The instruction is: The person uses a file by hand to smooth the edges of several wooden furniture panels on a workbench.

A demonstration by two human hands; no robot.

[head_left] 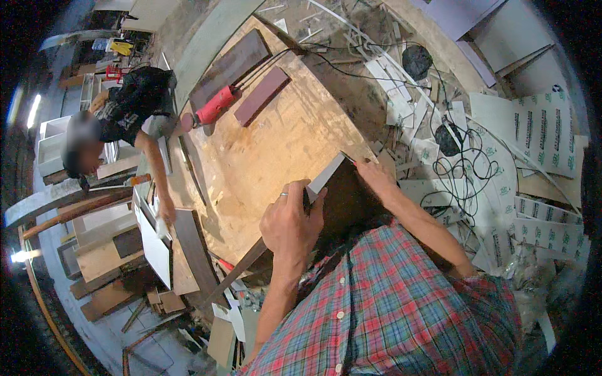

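My left hand (291, 222) is wrapped over the edge of a dark brown board (241, 269), which runs diagonally across the near side of the worktable. A pale grey strip (327, 176) lies along the board's upper edge, past my fingers. At the far end of that strip, my right hand (375, 177) is closed beside the board's corner. A small dark and red tip shows at its fingers; what it belongs to is hidden. The board's lower face is in shadow against my checked shirt.
The plywood worktable (301, 106) bears a red angle grinder (216, 106), a maroon block (262, 97) and a dark panel (232, 66). Another person's hand (166, 210) touches a white panel (152, 241) at left. Cables (467, 166) and offcuts litter the floor at right.
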